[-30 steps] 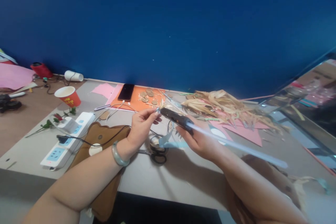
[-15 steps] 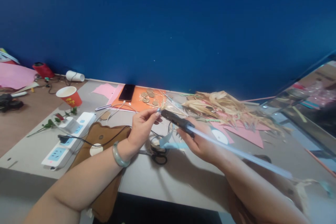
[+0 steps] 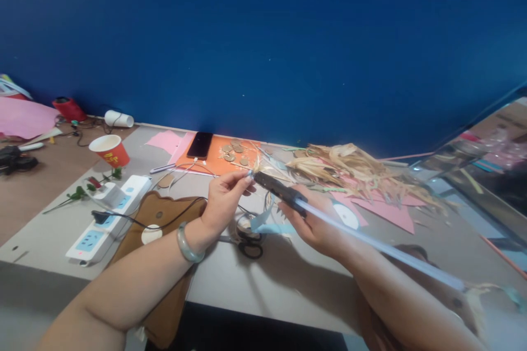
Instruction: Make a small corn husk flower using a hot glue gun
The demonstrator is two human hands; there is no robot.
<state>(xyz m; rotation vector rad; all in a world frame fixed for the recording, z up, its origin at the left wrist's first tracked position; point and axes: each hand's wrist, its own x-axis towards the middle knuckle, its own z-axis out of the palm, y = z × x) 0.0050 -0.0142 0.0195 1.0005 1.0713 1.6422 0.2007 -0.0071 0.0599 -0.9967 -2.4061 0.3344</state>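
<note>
My right hand [image 3: 315, 222] is wrapped round a black glue gun [image 3: 280, 189], with a long clear glue stick [image 3: 379, 244] running out of its back over my forearm. The gun's nozzle points left, at the fingertips of my left hand [image 3: 226, 194]. Thumb and forefinger of that hand are pinched together on a small pale piece [image 3: 256, 165], seemingly dried husk, largely hidden. Below the hands lie black-handled scissors [image 3: 250, 248] and a light blue strip [image 3: 275, 227]. Dried corn husks [image 3: 346, 162] are heaped to the right, beyond my right hand.
A white power strip [image 3: 109, 219] and a brown bear-shaped mat [image 3: 164, 285] lie at left, with a red paper cup [image 3: 110, 151] behind. A phone [image 3: 200, 145] and small round discs [image 3: 236, 147] rest on orange paper. A blue wall [image 3: 263, 49] stands behind the table.
Almost nothing differs. The view has shifted very slightly; both hands keep their places, the glue gun's nozzle still at my left fingertips.
</note>
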